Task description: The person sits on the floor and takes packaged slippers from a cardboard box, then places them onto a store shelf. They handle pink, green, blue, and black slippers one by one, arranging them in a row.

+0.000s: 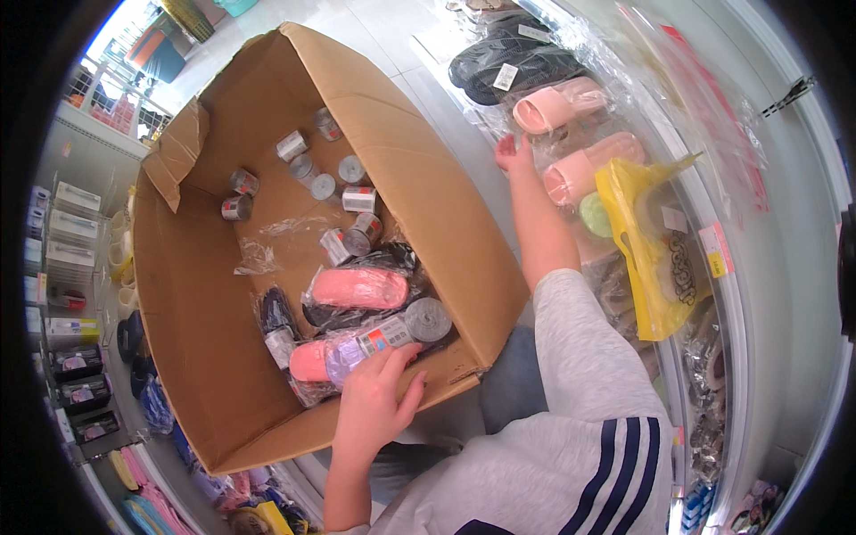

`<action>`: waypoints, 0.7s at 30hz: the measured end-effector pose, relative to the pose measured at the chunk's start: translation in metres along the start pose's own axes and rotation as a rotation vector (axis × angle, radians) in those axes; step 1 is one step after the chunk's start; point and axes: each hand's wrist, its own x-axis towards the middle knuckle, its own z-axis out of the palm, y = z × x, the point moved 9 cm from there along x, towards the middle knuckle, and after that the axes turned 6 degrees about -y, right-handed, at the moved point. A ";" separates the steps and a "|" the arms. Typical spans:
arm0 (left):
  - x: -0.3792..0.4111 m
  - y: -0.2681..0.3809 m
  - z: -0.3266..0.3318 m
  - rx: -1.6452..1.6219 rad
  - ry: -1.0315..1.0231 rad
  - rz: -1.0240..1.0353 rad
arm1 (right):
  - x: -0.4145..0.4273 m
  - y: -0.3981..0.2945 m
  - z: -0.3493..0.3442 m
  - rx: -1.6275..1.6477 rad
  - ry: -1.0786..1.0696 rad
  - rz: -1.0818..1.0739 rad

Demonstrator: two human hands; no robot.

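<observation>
A large open cardboard box [428, 147] stands before me. My left hand [382, 394] is over its near edge, fingers spread beside a lilac slipper in plastic [344, 358] and a labelled roll [384, 338]; whether it grips either I cannot tell. Pink slippers in clear wrap [360, 289] and a dark wrapped pair [275, 311] lie near it. Several small rolls with labels [323, 187] are scattered farther inside. On the right, my right hand [513, 155] is beside the shelf, near a pink slide slipper [535, 112]; its fingers are curled and partly hidden, so its hold is unclear.
Wrapped black slippers [491, 63], another pink slide [568, 179] and a yellow plastic bag [645, 267] lie along the right shelf [725, 348]. Shelves with small packaged goods [73, 251] line the left. A torn flap [177, 150] sticks out from the box's far left edge.
</observation>
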 end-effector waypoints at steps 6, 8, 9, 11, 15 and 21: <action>-0.008 -0.008 0.001 -0.006 0.042 -0.010 | -0.033 0.028 0.032 -0.264 0.059 -0.025; -0.003 -0.004 0.001 -0.036 0.022 0.011 | -0.067 0.007 0.084 -0.484 -0.111 -0.181; -0.002 -0.001 0.000 -0.041 0.027 0.034 | -0.082 -0.002 0.108 -0.593 -0.196 -0.255; -0.001 0.000 0.001 -0.054 0.039 0.075 | -0.124 -0.040 0.157 -0.870 -0.261 -0.759; -0.005 -0.003 0.001 -0.047 0.025 0.060 | -0.204 -0.053 0.213 -1.150 -0.390 -1.123; -0.009 -0.004 0.000 -0.067 0.062 0.103 | -0.275 -0.034 0.227 -1.404 -0.593 -1.310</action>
